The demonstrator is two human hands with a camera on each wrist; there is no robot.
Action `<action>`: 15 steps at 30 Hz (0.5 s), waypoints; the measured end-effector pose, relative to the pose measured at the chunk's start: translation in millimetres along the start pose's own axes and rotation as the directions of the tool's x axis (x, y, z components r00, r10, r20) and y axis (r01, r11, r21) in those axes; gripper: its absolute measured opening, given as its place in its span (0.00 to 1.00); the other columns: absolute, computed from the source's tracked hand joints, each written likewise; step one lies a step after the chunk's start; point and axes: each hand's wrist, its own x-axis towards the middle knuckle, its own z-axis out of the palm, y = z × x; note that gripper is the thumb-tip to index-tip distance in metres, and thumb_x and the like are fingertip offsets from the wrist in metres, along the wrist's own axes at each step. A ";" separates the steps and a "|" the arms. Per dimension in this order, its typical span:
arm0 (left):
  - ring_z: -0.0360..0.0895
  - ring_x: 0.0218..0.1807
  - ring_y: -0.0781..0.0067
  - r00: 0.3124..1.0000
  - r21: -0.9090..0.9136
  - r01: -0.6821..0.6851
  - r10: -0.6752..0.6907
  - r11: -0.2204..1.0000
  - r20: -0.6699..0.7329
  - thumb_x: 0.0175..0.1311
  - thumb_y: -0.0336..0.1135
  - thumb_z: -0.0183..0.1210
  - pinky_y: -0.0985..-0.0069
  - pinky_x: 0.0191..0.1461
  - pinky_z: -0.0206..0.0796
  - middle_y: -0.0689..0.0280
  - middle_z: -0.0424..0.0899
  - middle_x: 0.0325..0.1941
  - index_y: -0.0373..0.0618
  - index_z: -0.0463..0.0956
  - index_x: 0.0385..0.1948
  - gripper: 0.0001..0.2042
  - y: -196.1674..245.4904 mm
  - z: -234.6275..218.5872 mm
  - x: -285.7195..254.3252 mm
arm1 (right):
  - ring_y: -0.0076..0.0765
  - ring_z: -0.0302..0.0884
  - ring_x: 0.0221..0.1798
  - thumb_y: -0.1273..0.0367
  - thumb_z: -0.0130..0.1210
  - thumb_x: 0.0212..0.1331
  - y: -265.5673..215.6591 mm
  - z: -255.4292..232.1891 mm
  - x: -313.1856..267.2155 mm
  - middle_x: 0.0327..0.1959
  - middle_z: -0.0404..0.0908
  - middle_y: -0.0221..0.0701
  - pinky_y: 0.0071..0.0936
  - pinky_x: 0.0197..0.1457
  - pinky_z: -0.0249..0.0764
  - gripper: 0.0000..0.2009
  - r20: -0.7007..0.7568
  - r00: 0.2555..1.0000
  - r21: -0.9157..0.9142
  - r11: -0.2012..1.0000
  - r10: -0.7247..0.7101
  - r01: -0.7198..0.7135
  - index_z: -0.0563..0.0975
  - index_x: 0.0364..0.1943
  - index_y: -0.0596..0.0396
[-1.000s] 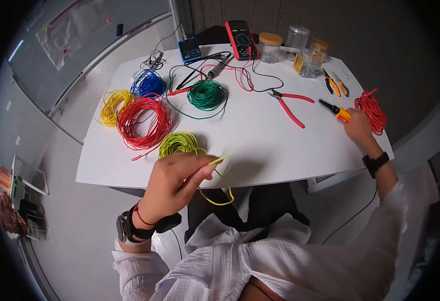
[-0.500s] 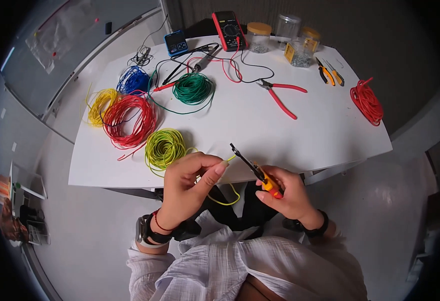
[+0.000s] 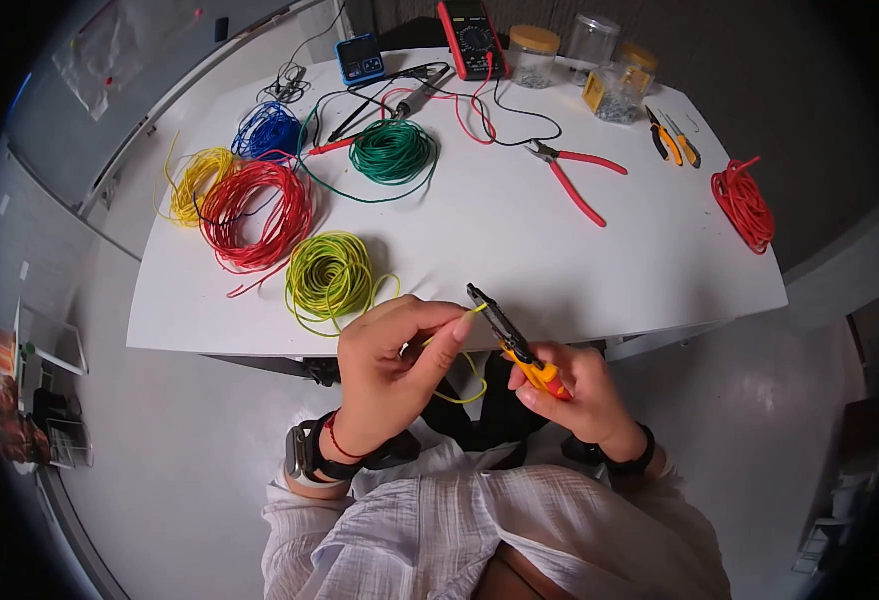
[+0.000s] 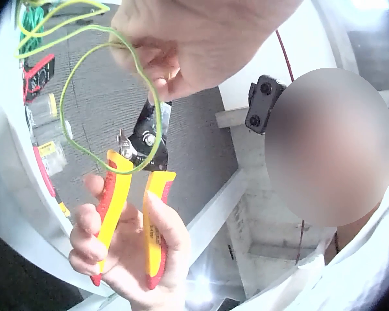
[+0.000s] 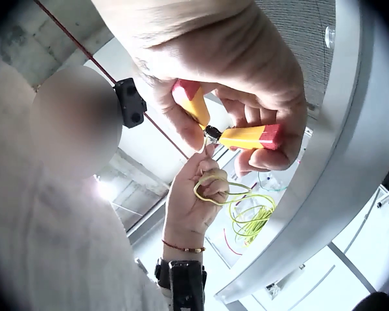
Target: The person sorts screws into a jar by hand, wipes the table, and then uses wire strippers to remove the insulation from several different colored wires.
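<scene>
Between the thumb and fingertips of my left hand (image 3: 394, 350) I pinch a yellow-green wire (image 4: 63, 123), close to its end. The wire's short end reaches the jaws of a wire stripper (image 3: 509, 336) and overlaps them in the head view. My right hand (image 3: 584, 395) grips the stripper by its yellow-and-red handles (image 4: 113, 201), which stand spread apart in the left wrist view. From my left hand the wire hangs in a loop below the table edge. It runs back to a yellow-green coil (image 3: 304, 282) on the table.
Red (image 3: 221, 225), blue (image 3: 265, 130), yellow (image 3: 187, 190) and green (image 3: 391, 152) wire coils lie at the left. Red-handled cutters (image 3: 577, 190) rest mid-table. A multimeter (image 3: 474, 40), jars (image 3: 533, 65), orange-handled tools (image 3: 669, 148) and another red coil (image 3: 744, 210) stand or lie farther off.
My right hand has brought the wire stripper from the table's right side over to my left hand. The stripper's jaws have now come up to the wire's end.
</scene>
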 end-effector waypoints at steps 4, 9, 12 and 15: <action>0.66 0.19 0.80 0.999 0.085 -0.022 0.024 0.996 -0.022 0.52 0.25 0.60 0.83 0.22 0.55 0.68 0.75 0.19 0.38 0.79 0.29 0.04 3.3 2.1 -1.4 | 0.24 0.75 0.30 0.72 0.59 0.48 1.2 3.0 -0.1 0.28 0.78 0.34 0.19 0.37 0.70 0.18 -0.049 0.998 -0.109 0.993 -0.049 0.043 0.72 0.45 0.63; 0.67 0.19 0.78 0.990 0.142 -0.133 0.139 0.981 -0.031 0.52 0.24 0.59 0.82 0.23 0.56 0.66 0.75 0.19 0.38 0.78 0.29 0.04 -0.8 4.2 -2.6 | 0.39 0.79 0.32 0.71 0.62 0.42 -8.5 9.8 2.7 0.31 0.78 0.40 0.25 0.38 0.73 0.21 -0.160 0.951 -0.422 0.890 -0.264 0.176 0.71 0.43 0.61; 0.67 0.19 0.78 0.980 0.084 -0.188 0.193 0.979 -0.053 0.53 0.24 0.58 0.82 0.23 0.56 0.65 0.75 0.20 0.36 0.77 0.29 0.03 -3.3 5.8 -5.6 | 0.33 0.76 0.32 0.71 0.62 0.41 -1.1 13.7 2.0 0.33 0.76 0.39 0.22 0.40 0.71 0.22 -0.190 0.924 -0.452 0.865 -0.332 0.219 0.71 0.44 0.63; 0.67 0.20 0.78 0.992 0.081 -0.118 0.122 0.990 -0.043 0.53 0.24 0.58 0.83 0.23 0.56 0.64 0.75 0.22 0.36 0.76 0.29 0.03 -1.8 5.6 -9.0 | 0.38 0.77 0.36 0.71 0.62 0.41 4.5 16.9 3.9 0.35 0.76 0.40 0.26 0.42 0.72 0.22 -0.203 0.896 -0.495 0.831 -0.396 0.255 0.71 0.44 0.63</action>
